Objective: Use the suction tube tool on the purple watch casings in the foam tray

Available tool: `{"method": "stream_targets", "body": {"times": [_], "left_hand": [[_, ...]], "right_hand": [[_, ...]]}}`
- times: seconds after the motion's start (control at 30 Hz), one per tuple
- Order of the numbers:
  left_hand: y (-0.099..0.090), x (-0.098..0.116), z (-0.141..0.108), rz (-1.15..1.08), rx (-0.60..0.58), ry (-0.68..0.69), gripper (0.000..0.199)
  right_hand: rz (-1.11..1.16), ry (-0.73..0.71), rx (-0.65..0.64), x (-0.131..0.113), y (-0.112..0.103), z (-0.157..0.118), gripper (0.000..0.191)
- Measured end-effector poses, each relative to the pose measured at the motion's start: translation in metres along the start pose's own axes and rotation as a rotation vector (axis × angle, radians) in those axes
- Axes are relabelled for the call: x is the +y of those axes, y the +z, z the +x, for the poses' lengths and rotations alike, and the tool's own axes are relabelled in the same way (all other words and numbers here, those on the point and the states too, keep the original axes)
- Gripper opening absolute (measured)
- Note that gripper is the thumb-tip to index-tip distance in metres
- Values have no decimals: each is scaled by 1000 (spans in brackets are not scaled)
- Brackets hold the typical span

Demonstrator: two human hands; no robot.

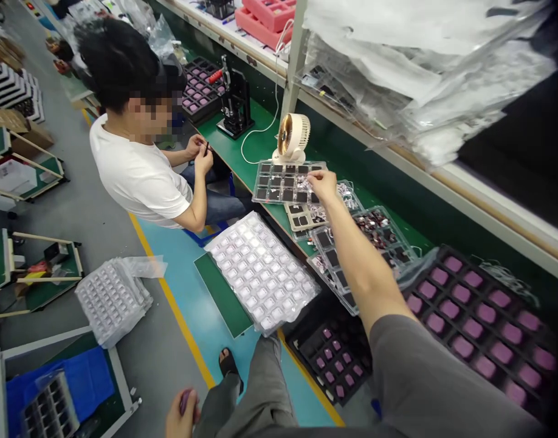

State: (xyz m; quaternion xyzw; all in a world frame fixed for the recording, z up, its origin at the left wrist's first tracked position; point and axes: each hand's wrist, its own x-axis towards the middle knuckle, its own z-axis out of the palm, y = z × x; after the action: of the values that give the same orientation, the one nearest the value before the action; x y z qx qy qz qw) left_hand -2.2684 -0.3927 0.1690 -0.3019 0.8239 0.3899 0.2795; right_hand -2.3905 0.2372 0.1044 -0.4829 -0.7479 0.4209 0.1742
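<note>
**Well, right hand (pixel 323 185) at the clear tray (pixel 279 182)**

Holding dark squares, the clear tray lies lengthwise along the bench (pixel 261 137), just before a fan (pixel 292 137). The right hand reaches its near corner, fingers curled, hold unclear. Far back, the left hand (pixel 182 415) closes around a purple piece (pixel 185 401).

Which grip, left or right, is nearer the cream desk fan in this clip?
Right. The right grip is at the clear plastic tray just in front of the cream desk fan; the left grip, holding a purple piece, is much farther away, low beside the person's leg.
</note>
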Motion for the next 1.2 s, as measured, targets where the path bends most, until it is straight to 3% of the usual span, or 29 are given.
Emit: {"method": "stream_targets", "body": {"times": [0.1,0.17,0.23,0.3,0.4,0.53,0.67,0.73,0.83,0.93,1.03,1.13,1.2], "left_hand": [[8,53,-21,-116,-177,177,85],[15,74,-31,-141,-338,261,80],[24,82,-40,-137,-564,334,72],[35,78,-60,-107,-814,380,63],[44,53,-115,-16,-1173,394,53],[45,-7,-214,120,-1594,310,49],[49,-101,-317,374,-1846,276,46],[51,-164,-371,517,-1962,249,41],[47,-278,-454,746,-2086,166,38],[34,-398,-536,970,-2148,52,38],[24,-504,-611,1143,-2177,-52,37],[26,-590,-675,1269,-2191,-83,37],[37,-641,-714,1320,-2215,-68,37]], "right_hand": [[244,28,10,5,-25,-114,33],[385,71,28,19,-41,-214,36],[502,124,70,35,-61,-323,44],[587,178,144,47,-82,-432,52],[722,270,297,54,-116,-577,51],[815,340,553,53,-170,-725,48],[813,298,840,67,-232,-854,45],[835,275,953,84,-264,-921,42],[826,273,1094,125,-313,-1030,36],[812,295,1225,173,-364,-1139,37],[820,342,1306,218,-414,-1236,41],[829,398,1360,261,-462,-1310,42],[824,417,1390,293,-495,-1346,41]]}}
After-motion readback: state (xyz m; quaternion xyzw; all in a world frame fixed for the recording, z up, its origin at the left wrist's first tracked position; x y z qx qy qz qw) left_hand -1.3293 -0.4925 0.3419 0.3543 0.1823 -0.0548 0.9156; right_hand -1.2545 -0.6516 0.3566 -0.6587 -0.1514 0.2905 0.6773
